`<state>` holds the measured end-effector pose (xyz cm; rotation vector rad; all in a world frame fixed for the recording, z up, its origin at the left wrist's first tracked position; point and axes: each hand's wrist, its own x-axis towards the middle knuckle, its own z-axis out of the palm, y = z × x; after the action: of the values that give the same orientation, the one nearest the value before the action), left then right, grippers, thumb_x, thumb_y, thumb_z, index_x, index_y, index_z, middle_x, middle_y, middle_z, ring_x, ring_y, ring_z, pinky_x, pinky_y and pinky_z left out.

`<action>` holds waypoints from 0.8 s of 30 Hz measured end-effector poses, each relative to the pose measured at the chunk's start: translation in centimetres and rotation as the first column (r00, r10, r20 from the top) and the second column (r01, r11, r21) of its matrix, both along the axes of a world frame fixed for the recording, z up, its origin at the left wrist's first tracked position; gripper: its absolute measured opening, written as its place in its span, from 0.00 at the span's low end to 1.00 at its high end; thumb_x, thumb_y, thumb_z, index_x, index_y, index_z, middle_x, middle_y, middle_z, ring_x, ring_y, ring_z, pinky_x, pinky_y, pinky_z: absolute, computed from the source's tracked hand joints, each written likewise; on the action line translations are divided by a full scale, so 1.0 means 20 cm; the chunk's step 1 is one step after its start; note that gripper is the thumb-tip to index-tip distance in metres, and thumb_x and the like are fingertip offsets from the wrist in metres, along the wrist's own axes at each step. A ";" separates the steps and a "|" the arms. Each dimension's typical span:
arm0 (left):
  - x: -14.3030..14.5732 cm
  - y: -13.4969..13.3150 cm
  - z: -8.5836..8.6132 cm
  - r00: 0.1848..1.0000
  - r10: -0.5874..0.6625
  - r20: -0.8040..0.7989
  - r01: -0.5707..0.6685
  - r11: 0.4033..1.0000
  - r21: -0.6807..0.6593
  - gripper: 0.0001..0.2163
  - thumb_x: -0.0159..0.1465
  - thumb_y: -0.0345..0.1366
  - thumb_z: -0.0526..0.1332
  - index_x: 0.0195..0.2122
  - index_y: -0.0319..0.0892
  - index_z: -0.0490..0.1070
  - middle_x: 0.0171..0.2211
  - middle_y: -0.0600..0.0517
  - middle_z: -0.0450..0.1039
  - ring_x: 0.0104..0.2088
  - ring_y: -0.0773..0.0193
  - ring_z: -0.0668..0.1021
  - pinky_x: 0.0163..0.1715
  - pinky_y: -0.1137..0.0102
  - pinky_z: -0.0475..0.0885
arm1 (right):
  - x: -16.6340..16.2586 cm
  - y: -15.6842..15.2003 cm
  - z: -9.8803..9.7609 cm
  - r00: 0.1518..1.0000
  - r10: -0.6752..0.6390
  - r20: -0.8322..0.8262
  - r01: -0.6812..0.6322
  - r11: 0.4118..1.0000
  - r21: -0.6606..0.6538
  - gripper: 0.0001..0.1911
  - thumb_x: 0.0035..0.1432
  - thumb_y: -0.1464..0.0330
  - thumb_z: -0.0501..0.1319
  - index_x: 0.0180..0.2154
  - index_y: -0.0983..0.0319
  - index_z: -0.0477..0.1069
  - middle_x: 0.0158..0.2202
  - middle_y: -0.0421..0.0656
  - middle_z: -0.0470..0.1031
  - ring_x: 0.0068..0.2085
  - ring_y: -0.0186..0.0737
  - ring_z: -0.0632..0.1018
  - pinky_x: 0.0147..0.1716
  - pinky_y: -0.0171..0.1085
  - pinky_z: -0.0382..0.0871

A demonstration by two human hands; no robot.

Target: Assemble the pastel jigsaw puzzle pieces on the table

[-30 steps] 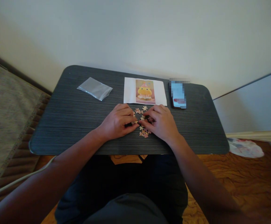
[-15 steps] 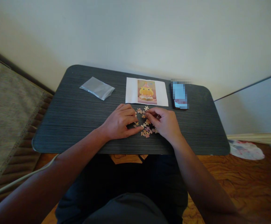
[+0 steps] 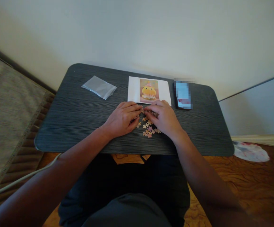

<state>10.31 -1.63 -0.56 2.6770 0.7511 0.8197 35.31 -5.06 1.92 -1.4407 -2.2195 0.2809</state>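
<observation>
Several small pink and cream puzzle pieces (image 3: 149,129) lie loose on the dark table (image 3: 80,119), just below a white sheet with a picture of a yellow duck (image 3: 148,90). My left hand (image 3: 122,118) rests palm down left of the pieces, its fingers reaching right. My right hand (image 3: 162,117) lies over the upper pieces with its fingers pointing left. The fingertips of both hands meet over a piece near the sheet's lower edge, pinched together on it. The piece itself is mostly hidden.
A clear plastic bag (image 3: 99,87) lies at the back left of the table. A phone (image 3: 183,95) lies right of the picture sheet. The table stands against a pale wall. Below are my dark-clothed lap, a wooden floor and a white cable (image 3: 21,179).
Both hands have moved up towards the picture sheet and their fingertips have come together there. More loose pieces now show below the right hand.
</observation>
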 end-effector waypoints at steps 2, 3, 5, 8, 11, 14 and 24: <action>0.00 0.00 0.00 1.000 0.009 -0.007 -0.009 1.000 0.013 0.14 0.76 0.33 0.61 0.57 0.36 0.83 0.62 0.38 0.83 0.63 0.44 0.82 0.66 0.45 0.76 | 0.00 0.01 0.00 0.998 0.011 0.068 -0.011 1.000 -0.006 0.10 0.76 0.64 0.66 0.50 0.54 0.86 0.46 0.48 0.80 0.53 0.56 0.78 0.53 0.54 0.76; 0.00 0.00 0.00 1.000 0.017 -0.008 -0.017 1.000 0.018 0.15 0.76 0.33 0.61 0.57 0.35 0.83 0.61 0.38 0.84 0.62 0.44 0.82 0.65 0.45 0.76 | 0.01 0.01 0.00 0.996 0.006 0.086 -0.006 1.000 -0.006 0.10 0.76 0.64 0.65 0.50 0.55 0.86 0.46 0.49 0.80 0.53 0.56 0.78 0.54 0.54 0.76; 0.00 -0.01 0.01 1.000 0.028 -0.011 -0.028 0.999 0.021 0.15 0.76 0.33 0.60 0.57 0.35 0.83 0.59 0.39 0.84 0.61 0.44 0.82 0.65 0.46 0.76 | 0.02 0.00 -0.01 0.995 -0.013 0.095 0.014 1.000 -0.010 0.11 0.76 0.63 0.65 0.50 0.57 0.87 0.46 0.50 0.81 0.53 0.57 0.78 0.54 0.55 0.76; 0.00 -0.01 0.02 0.999 0.031 -0.009 -0.031 0.999 0.012 0.14 0.76 0.32 0.60 0.55 0.35 0.84 0.57 0.39 0.84 0.60 0.45 0.82 0.63 0.48 0.76 | 0.04 -0.02 -0.01 0.999 -0.007 0.039 0.009 0.999 -0.043 0.11 0.74 0.63 0.68 0.52 0.56 0.86 0.49 0.50 0.82 0.54 0.57 0.79 0.56 0.56 0.76; 0.00 -0.01 0.03 0.999 0.034 0.000 -0.034 0.999 -0.016 0.14 0.75 0.31 0.61 0.55 0.35 0.83 0.55 0.39 0.83 0.58 0.46 0.82 0.61 0.49 0.76 | 0.08 -0.03 0.00 0.996 0.004 -0.092 -0.009 0.998 -0.063 0.12 0.74 0.65 0.67 0.55 0.53 0.86 0.52 0.47 0.84 0.56 0.54 0.81 0.57 0.55 0.76; -0.01 -0.01 0.03 0.999 0.039 -0.002 -0.039 0.999 -0.032 0.15 0.75 0.31 0.60 0.57 0.36 0.82 0.54 0.40 0.83 0.57 0.47 0.81 0.61 0.50 0.76 | 0.13 -0.05 0.04 0.985 -0.034 -0.169 0.025 0.998 -0.054 0.12 0.74 0.68 0.65 0.53 0.52 0.86 0.47 0.45 0.85 0.51 0.51 0.83 0.53 0.52 0.76; -0.02 -0.02 0.04 0.997 0.059 -0.048 -0.060 0.998 -0.028 0.15 0.74 0.33 0.62 0.59 0.36 0.82 0.49 0.41 0.78 0.51 0.48 0.78 0.56 0.51 0.75 | 0.14 -0.22 0.04 0.996 0.094 -0.008 -0.095 0.991 -0.098 0.09 0.74 0.64 0.69 0.52 0.56 0.85 0.48 0.48 0.84 0.50 0.52 0.80 0.52 0.52 0.76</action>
<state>9.91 -2.00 0.26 2.6682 0.8509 0.7559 38.16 -9.51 2.71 -1.3855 -2.3040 0.4289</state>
